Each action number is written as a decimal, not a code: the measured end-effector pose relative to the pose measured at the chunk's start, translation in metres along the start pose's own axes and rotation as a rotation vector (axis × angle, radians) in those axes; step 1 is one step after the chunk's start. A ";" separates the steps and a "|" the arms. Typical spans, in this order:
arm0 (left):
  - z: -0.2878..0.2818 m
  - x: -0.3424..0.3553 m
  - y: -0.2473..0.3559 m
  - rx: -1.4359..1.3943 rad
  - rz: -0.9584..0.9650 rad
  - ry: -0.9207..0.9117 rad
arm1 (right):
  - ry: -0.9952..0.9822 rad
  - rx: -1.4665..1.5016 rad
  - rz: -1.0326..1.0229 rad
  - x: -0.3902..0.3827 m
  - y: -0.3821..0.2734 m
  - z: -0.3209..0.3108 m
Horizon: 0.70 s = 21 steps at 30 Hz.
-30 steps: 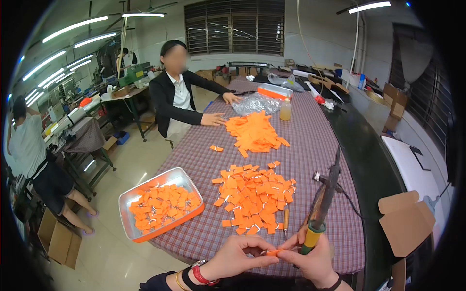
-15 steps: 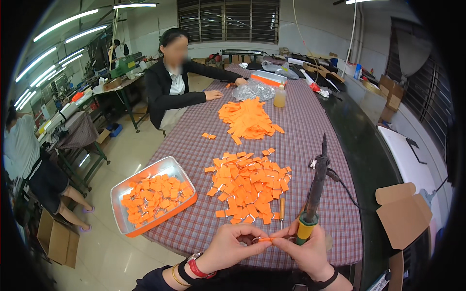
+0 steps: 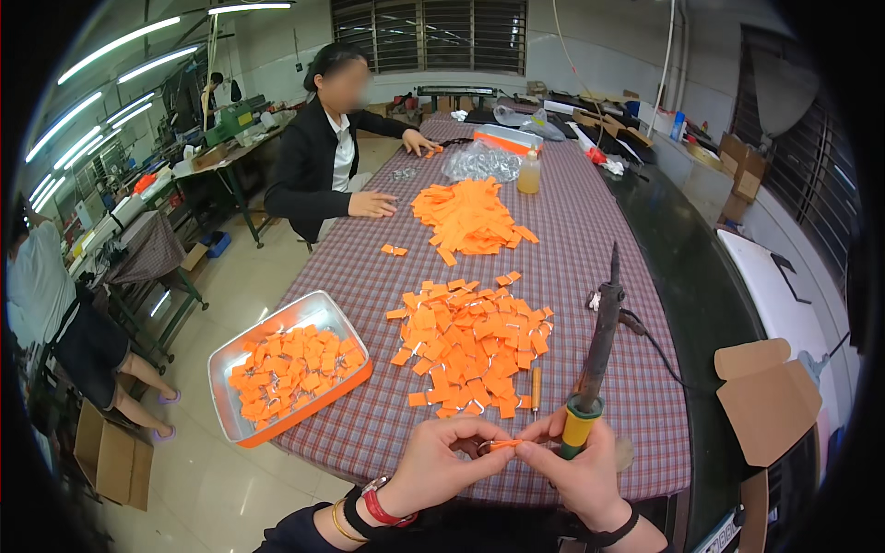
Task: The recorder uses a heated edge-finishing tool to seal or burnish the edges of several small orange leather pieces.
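My left hand (image 3: 449, 470) pinches the left end of a small folded orange fabric tab (image 3: 504, 444). My right hand (image 3: 581, 470) has its thumb and finger at the tab's other end. In the crook of that same hand rests a soldering iron (image 3: 597, 355), its yellow-and-green handle low and its dark tip pointing up. A metal bit shows by my left fingertips, too small to make out. Just beyond the hands lies a heap of orange tabs with metal rings (image 3: 470, 341). A wooden-handled tool (image 3: 536, 391) with a thin metal shaft lies beside the heap.
An orange-and-white tray (image 3: 348, 392) of tabs stands at the left edge of the checked tablecloth (image 3: 350, 267). Farther off are a pile of orange strips (image 3: 470, 217), a bottle of yellowish liquid (image 3: 529, 172) and a plastic bag (image 3: 481, 164). A co-worker (image 3: 323, 157) sits at far left.
My hands stay together on the tab, with only a slight shift of the fingers. The co-worker's far hand has drawn back toward the left, away from the plastic bag.
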<state>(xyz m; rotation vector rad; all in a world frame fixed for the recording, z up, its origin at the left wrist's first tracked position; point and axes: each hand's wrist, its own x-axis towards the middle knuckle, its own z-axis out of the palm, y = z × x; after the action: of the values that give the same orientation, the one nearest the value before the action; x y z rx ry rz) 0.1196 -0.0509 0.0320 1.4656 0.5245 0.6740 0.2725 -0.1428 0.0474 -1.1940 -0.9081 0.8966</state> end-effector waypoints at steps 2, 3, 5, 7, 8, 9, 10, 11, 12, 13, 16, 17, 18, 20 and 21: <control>-0.002 0.000 0.005 0.147 0.029 -0.018 | 0.005 0.005 0.004 0.000 0.002 0.000; -0.001 0.000 0.003 0.113 0.019 -0.010 | 0.011 0.004 -0.003 0.000 0.003 0.000; -0.001 0.000 0.002 0.049 0.002 0.014 | 0.018 -0.003 -0.016 0.000 0.001 0.003; -0.001 0.002 0.004 -0.116 -0.040 0.034 | 0.031 -0.021 -0.034 -0.001 -0.002 0.005; 0.000 0.002 0.005 -0.199 -0.061 0.045 | 0.032 0.004 -0.030 0.000 -0.003 0.006; 0.000 0.002 0.005 -0.210 -0.057 0.043 | 0.035 0.026 -0.025 0.000 -0.003 0.007; 0.001 0.002 0.006 -0.221 -0.054 0.041 | 0.038 0.049 -0.020 0.000 -0.004 0.008; 0.001 0.002 0.006 -0.231 -0.051 0.039 | 0.039 0.045 -0.030 0.001 -0.004 0.008; 0.002 0.002 0.006 -0.244 -0.044 0.044 | 0.041 0.044 -0.040 0.001 -0.005 0.008; 0.003 0.001 0.006 -0.256 -0.037 0.050 | 0.042 0.042 -0.050 0.001 -0.005 0.008; 0.006 0.001 0.007 -0.228 -0.006 0.074 | 0.070 0.051 -0.105 0.002 -0.005 0.012; 0.006 0.001 0.007 -0.207 0.007 0.084 | 0.082 0.030 -0.101 0.002 -0.004 0.012; 0.007 0.001 0.007 -0.189 0.009 0.087 | 0.092 0.009 -0.098 0.002 -0.004 0.012; 0.007 0.001 0.008 -0.152 0.014 0.092 | 0.114 -0.022 -0.103 0.001 -0.004 0.013; 0.007 0.001 0.008 -0.147 0.007 0.095 | 0.129 -0.031 -0.112 0.001 -0.005 0.015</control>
<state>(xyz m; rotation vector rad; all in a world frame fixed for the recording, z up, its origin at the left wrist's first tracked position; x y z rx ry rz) 0.1247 -0.0555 0.0402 1.3032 0.5324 0.7747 0.2600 -0.1372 0.0549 -1.2017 -0.8784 0.7100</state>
